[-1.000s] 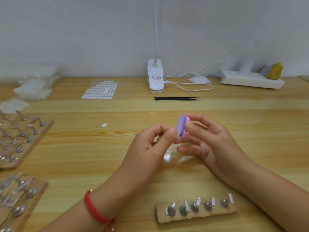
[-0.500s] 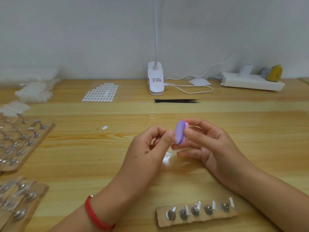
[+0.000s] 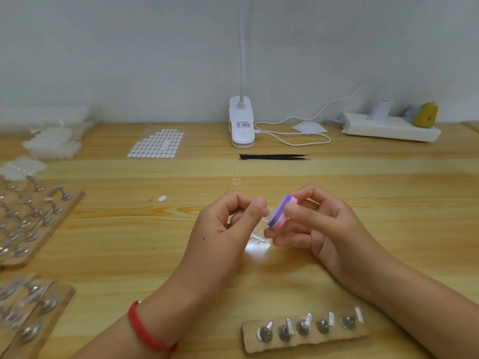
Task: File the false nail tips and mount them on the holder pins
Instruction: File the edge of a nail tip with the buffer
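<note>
Right hand (image 3: 318,224) grips purple-pink file block (image 3: 281,212) between thumb and fingers — left hand (image 3: 228,229) pinches clear nail tip (image 3: 266,212), barely visible, just beside the block.

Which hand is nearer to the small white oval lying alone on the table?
Left. The left hand is right of the oval; the right hand lies farther right.
</note>
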A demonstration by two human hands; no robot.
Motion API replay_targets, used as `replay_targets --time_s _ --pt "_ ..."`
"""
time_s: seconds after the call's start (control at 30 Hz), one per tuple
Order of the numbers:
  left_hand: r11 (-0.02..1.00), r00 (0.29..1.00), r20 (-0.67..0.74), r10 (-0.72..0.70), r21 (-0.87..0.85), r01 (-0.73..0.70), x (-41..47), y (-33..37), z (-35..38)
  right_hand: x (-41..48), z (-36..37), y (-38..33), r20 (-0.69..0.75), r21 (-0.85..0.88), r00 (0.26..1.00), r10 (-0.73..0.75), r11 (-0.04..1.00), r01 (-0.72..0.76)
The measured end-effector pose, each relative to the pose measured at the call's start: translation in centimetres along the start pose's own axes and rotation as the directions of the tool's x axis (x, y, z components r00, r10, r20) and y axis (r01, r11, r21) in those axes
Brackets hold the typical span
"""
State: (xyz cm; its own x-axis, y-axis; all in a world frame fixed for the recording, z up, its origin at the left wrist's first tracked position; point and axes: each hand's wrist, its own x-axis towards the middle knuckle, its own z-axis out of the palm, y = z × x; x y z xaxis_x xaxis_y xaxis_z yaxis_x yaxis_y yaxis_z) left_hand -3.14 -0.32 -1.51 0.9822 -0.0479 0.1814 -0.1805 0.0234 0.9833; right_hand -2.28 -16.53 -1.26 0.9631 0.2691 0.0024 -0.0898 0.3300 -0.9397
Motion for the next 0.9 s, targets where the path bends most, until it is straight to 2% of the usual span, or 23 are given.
replay_targets --time_s 0.07,0.17,0.3,0.53,0.63,0.7,0.83,0.9 --pt "1.000 1.000 -0.006 -0.009 -0.006 0.009 0.04 0.05 -0.04 -0.01 -0.10 0.04 0.002 0.021 1.000 -0.007 1.000 0.007" --pt "1.000 1.000 -0.020 -0.020 -0.010 0.019 0.06 0.15 -0.06 -0.09 0.01 0.25 0.070 -0.060 0.997 -0.011 0.998 0.015" --pt "0.999 0.999 -0.016 -0.035 -0.026 0.035 -0.04 0.33 -0.01 0.05 -0.23 0.05 -0.035 0.054 0.999 -0.021 0.998 0.023" --pt "0.991 0.993 -0.091 -0.076 -0.121 0.065 0.18 0.44 -0.14 -0.19 -0.37 -0.10 0.078 0.015 0.997 0.005 1.000 -0.007" --pt "0.993 0.997 -0.050 -0.057 -0.104 0.052 0.16 0.35 -0.01 -0.18 -0.12 0.09 0.103 -0.040 0.995 -0.004 0.999 0.008" --pt "0.996 0.999 -0.022 -0.042 -0.074 0.040 0.04 0.45 0.12 -0.13 -0.12 0.08 0.071 -0.011 0.997 -0.011 1.000 0.012" --pt "0.996 0.994 -0.095 -0.058 -0.070 0.051 0.15 0.33 -0.17 0.18 -0.47 -0.23 -0.021 0.145 1.000 -0.011 0.989 0.014" --pt "0.997 0.993 -0.104 -0.049 -0.059 0.043 0.19 0.31 -0.19 0.09 -0.29 -0.01 0.020 0.063 0.999 -0.033 0.997 0.031"
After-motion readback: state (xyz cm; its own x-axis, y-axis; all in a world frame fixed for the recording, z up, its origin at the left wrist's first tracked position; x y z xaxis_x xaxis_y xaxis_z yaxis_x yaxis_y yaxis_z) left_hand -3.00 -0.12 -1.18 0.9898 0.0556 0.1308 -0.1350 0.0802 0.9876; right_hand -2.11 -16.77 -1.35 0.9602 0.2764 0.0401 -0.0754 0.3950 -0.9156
